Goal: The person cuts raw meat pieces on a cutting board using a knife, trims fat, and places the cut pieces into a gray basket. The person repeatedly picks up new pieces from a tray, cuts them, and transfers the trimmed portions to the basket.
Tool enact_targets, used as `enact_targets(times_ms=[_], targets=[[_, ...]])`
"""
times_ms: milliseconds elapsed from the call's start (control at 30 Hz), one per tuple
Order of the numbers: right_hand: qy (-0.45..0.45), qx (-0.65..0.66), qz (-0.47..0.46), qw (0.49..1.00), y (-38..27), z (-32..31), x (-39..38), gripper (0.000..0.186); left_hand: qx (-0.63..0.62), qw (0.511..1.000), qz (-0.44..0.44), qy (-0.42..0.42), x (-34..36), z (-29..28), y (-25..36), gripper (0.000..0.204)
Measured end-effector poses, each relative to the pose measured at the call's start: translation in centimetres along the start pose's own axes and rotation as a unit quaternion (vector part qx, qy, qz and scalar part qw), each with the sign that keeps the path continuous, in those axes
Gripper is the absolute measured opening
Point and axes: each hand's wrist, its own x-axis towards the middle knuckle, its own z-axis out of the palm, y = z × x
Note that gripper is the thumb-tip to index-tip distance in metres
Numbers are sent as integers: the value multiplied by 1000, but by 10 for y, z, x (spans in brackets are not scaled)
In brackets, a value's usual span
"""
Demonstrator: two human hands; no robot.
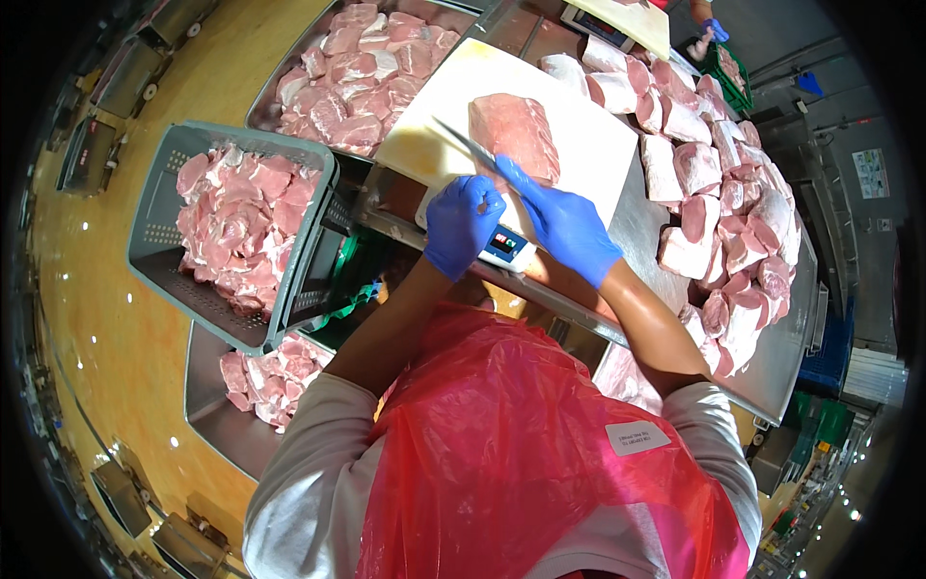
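Note:
My right hand (571,220), in a blue glove, is closed around a knife (466,143) whose blade points to the far left. The blade passes over the left side of a pink slab of meat (519,135) lying flat on a white cutting board (590,145). Close beside it, my left hand (463,224), gloved in blue too, is curled into a fist near the board's front edge. What the fist holds, if anything, is hidden. Between my wrists shows a small digital scale (508,248), partly covered by the hands.
Left of the board stands a grey crate (154,217) of meat pieces. Metal bins of meat sit behind it (265,111) and below it (207,400). Many meat chunks (694,169) are heaped on the steel table (641,246) at right. Another person's gloved hand (715,30) appears far right.

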Motion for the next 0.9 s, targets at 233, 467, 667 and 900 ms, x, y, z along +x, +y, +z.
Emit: enact_targets(times_ms=[233,467,667,900], targets=[[-227,-203,25,952,43,-69,-90,84,66,998,10,2,-23,-14,-25,18],[-88,-97,14,991,19,-53,-50,81,7,996,58,72,-2,-16,16,14],[-128,-87,-7,988,0,-17,7,75,23,994,100,23,-17,-5,-20,14],[-231,-264,-4,936,90,-101,-70,83,52,996,77,18,-22,-38,-27,13]])
